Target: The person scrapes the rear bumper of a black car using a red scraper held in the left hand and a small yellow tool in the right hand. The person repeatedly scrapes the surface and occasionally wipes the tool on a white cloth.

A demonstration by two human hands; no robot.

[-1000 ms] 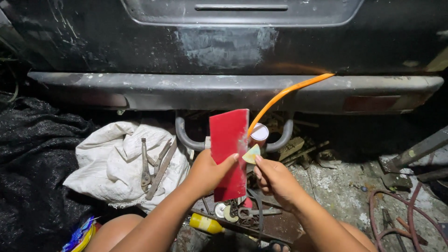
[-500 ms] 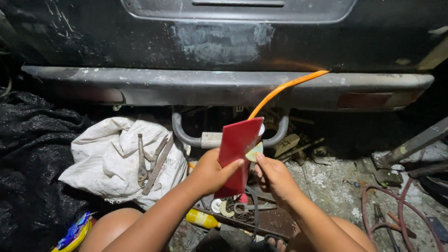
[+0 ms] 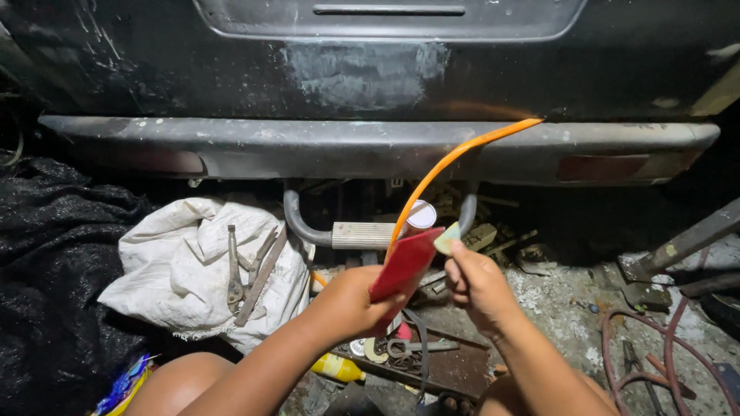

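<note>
Lying on a white cloth (image 3: pixel 185 262) at left are pliers (image 3: pixel 233 270). Rightward, the left hand (image 3: pixel 351 300) clamps a red sheet (image 3: pixel 405 263); the right hand (image 3: pixel 478 281) pinches a pale green scrap (image 3: pixel 447 237) touching its upper edge, below the bumper (image 3: pixel 370 150).

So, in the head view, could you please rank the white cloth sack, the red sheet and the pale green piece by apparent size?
1. White cloth sack, clearly largest.
2. Red sheet in the left hand; it sits nearer the camera and is seen tilted, so its look may mislead.
3. Pale green piece pinched by the right hand, smallest.
</note>
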